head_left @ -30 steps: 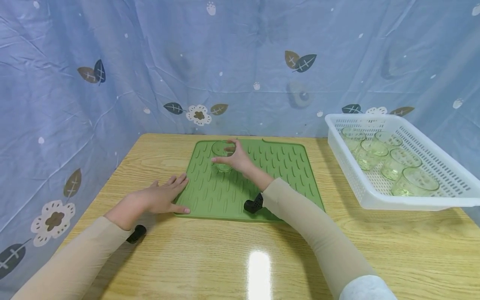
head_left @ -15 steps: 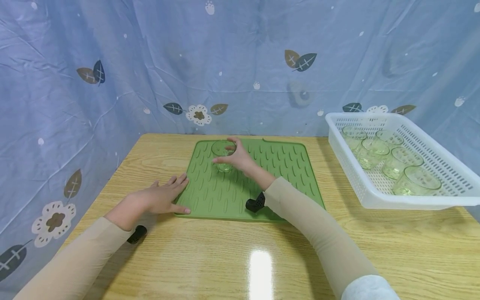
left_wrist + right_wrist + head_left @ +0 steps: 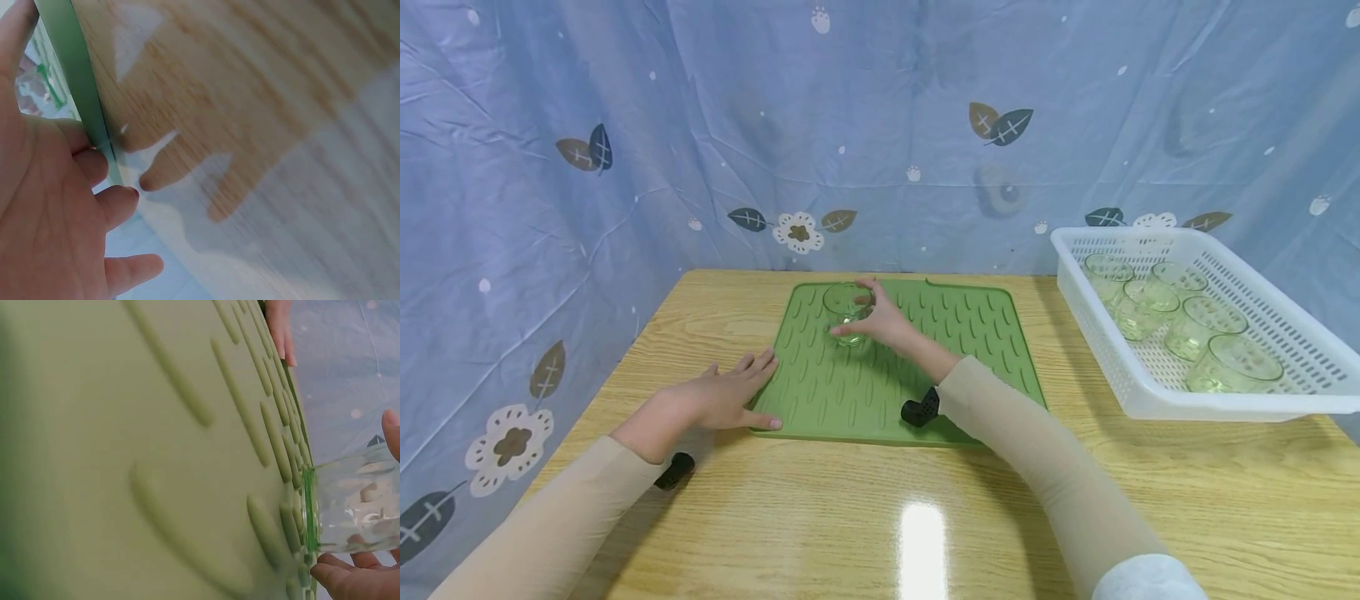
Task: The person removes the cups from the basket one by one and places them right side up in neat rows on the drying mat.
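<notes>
On the left part of the green mat [image 3: 820, 400], towards its far edge: 1 glass [image 3: 840, 308], upright, base apparently down on the raised ribs. Note the right hand [image 3: 883, 321] curled loosely around it, thumb [image 3: 850, 327] in front and fingers behind; hard to tell how firmly. Note too the left hand [image 3: 730, 396], holding nothing, fingers spread at the left edge of the mat and thumb at the near corner: useful, probably, against sliding.

Best, in all likelihood, to settle the base level across several ribs before loosening, to prevent rocking. Spread thumb and fingers evenly, clear of the walls, then draw away to the right without brushing the rim. Treat the walls as likely slippery. Press only lightly on the left, to avoid buckling the mat. Mind also the white basket [image 3: 1225, 407] with 5 more glasses [image 3: 1206, 325], well apart on the right of the wooden surface [image 3: 820, 517].
</notes>
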Tool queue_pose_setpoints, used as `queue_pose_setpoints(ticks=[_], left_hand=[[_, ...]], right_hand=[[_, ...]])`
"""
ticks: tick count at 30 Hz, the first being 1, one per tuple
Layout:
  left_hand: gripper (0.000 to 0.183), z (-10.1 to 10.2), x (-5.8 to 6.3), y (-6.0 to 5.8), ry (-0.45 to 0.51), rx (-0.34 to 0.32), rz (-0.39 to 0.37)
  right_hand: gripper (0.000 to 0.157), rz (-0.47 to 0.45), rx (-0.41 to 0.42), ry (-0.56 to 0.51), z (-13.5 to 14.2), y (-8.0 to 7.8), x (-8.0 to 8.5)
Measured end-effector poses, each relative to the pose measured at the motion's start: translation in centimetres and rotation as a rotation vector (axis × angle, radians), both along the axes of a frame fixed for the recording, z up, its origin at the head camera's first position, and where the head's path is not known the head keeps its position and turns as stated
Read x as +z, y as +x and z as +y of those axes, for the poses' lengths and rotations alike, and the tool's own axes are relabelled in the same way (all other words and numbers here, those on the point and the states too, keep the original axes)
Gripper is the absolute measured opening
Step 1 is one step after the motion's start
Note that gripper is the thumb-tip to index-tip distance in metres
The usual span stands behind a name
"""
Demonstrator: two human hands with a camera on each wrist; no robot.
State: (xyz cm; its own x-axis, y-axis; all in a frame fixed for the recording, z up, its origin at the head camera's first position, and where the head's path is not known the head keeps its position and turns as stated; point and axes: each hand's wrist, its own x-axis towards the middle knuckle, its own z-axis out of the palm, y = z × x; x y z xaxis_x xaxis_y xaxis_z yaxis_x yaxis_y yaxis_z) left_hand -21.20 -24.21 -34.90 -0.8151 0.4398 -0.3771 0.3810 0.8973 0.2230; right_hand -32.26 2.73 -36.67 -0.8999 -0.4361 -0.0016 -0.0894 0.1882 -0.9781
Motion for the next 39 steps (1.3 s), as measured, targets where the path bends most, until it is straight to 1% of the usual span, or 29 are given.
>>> queue_pose_setpoints(ticks=[4,8,11,14,17,21,34,39], left_hand=[[0.108,0.0,0.0,0.0,0.005,0.009,-0.01],[0.108,0.1,0.0,0.0,0.008,0.01,-0.009],[0.108,0.1,0.0,0.0,0.007,0.006,-0.002],[0.107,0.1,0.0,0.0,0.005,0.005,-0.003],[0.107,0.2,0.1,-0.1,0.005,0.008,-0.009],[0.107,0.1,0.1,0.0,0.004,0.003,-0.008],[0.108,0.0,-0.1,-0.3,-0.007,0.003,-0.003],[0.108,0.0,-0.2,-0.3,-0.006,0.005,-0.01]], right_hand=[[0.103,0.012,0.025,0.043,0.7,0.3,0.3],[0.103,0.013,0.021,0.082,1.6,0.5,0.6],[0.104,0.011,0.018,0.097,2.3,0.4,0.7],[0.106,0.016,0.032,0.105,3.0,0.4,1.0],[0.105,0.023,0.054,0.1,3.7,0.5,1.2],[0.103,0.02,0.067,0.065,4.6,0.8,1.4],[0.094,0.04,0.149,0.067,7.9,2.6,2.9],[0.096,0.077,0.216,0.067,9.4,3.4,3.7]])
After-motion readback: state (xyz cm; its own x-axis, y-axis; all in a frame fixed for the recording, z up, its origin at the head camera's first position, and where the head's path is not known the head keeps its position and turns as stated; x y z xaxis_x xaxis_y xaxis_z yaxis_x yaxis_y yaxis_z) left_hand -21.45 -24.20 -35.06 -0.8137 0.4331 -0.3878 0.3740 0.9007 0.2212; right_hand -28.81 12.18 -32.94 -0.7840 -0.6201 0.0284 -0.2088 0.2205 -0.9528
